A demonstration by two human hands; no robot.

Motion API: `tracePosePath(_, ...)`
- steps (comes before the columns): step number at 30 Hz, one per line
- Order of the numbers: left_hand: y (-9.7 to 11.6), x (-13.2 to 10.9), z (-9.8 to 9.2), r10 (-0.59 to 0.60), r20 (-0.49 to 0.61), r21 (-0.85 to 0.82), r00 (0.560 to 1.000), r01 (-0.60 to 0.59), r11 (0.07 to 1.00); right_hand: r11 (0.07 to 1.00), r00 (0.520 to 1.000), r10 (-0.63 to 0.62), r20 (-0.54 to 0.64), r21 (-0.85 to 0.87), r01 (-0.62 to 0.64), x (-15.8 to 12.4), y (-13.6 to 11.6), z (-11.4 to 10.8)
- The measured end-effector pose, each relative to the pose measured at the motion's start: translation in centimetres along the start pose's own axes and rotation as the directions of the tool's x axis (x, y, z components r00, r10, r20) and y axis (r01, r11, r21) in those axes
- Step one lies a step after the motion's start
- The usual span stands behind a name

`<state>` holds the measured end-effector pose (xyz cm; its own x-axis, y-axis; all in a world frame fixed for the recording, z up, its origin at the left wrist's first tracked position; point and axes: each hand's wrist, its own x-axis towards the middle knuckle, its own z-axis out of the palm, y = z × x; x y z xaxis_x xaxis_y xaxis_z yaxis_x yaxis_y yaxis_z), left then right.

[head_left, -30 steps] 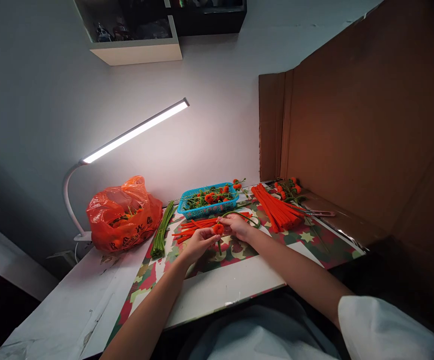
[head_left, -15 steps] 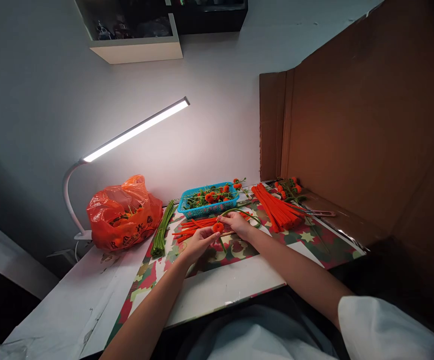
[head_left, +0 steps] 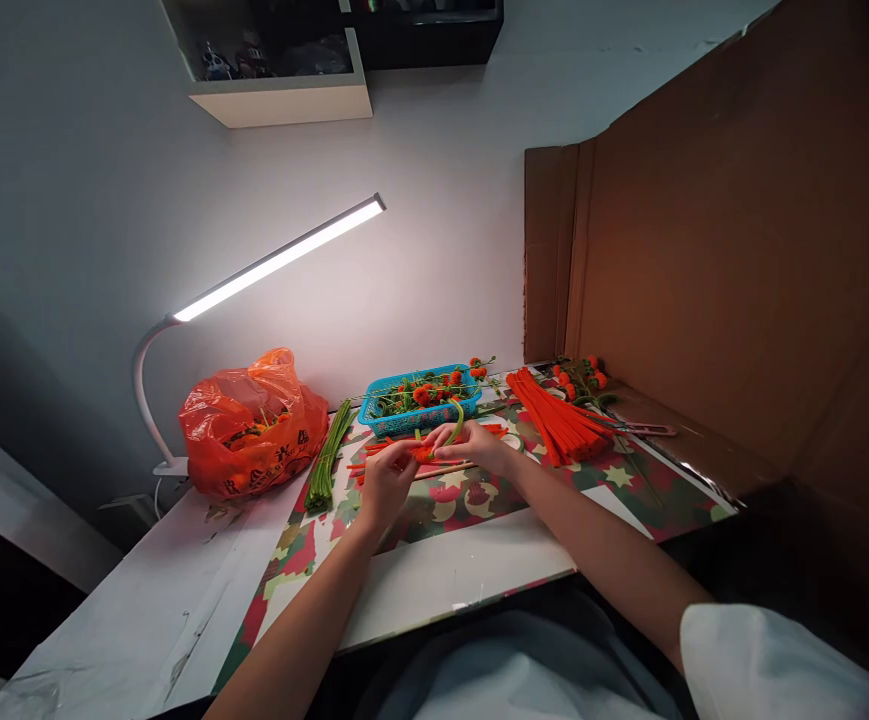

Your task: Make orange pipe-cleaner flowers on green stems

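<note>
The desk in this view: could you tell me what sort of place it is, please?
Likely a home craft desk: bundled orange pipe cleaners, a blue basket of finished flowers, and the left hand and right hand holding a green stem.

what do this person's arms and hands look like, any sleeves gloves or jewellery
The left hand and right hand are bare: no gloves, and no ring or watch that I can make out. The right arm has a loose white sleeve ending above the elbow. The left forearm is uncovered to the frame edge; no sleeve shows there.
</note>
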<state>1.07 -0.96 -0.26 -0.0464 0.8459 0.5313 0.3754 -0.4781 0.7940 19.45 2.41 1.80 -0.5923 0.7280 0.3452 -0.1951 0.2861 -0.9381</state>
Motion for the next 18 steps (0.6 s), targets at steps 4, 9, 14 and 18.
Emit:
tracePosePath(4, -0.4, 0.2, 0.2, -0.111, -0.054, -0.150, 0.992, 0.102, 0.983, 0.978, 0.988, -0.088, -0.124, -0.198, 0.062, 0.2, 0.7, -0.1)
tracePosePath(9, -1.1, 0.7, 0.5, -0.278, -0.007, -0.415, 0.960, 0.251, 0.875, 0.989, 0.976, -0.055, -0.212, -0.143, 0.025, 1.0, 2.8, -0.2)
tracePosePath(14, -1.4, 0.8, 0.5, -0.417, 0.019, -0.533, 0.909, 0.362, 0.765, 0.996, 0.957, 0.077, -0.280, 0.073, -0.058, 1.1, 3.4, 0.6)
tracePosePath(18, -1.5, 0.8, 0.6, -0.471, 0.033, -0.612, 0.882, 0.390, 0.688, 0.967, 0.942, 0.143, -0.304, 0.245, -0.068, 1.0, 3.7, 1.4)
